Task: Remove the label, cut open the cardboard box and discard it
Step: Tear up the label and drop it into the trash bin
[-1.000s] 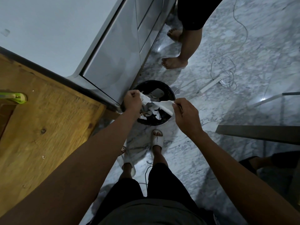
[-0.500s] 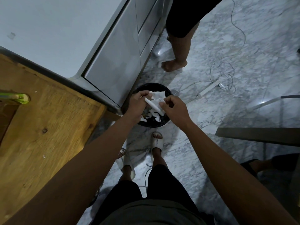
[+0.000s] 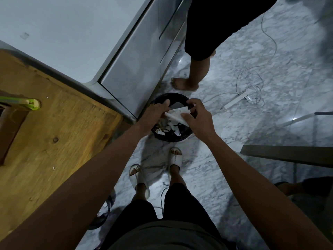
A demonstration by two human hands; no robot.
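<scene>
Both hands are over a round black bin (image 3: 171,138) on the marble floor. My right hand (image 3: 197,121) pinches the right end of a crumpled white label (image 3: 177,114). The label's left end runs under the thumb side of my left hand (image 3: 155,112), whose fingers stretch across the bin's rim. Torn white paper scraps (image 3: 175,129) lie inside the bin. A green box cutter (image 3: 27,103) lies on the wooden table (image 3: 59,141) at the left. A brown shape (image 3: 8,129) at the table's left edge could be the box; I cannot tell.
A grey cabinet (image 3: 137,69) stands behind the bin. Another person's bare foot (image 3: 183,83) is just beyond the bin. A white power strip with cables (image 3: 237,101) lies on the floor to the right. A glass table edge (image 3: 288,156) juts in at the right.
The hands, first apart with the label stretched between them, have come together over the bin and the label is crumpled. The other person has stepped closer.
</scene>
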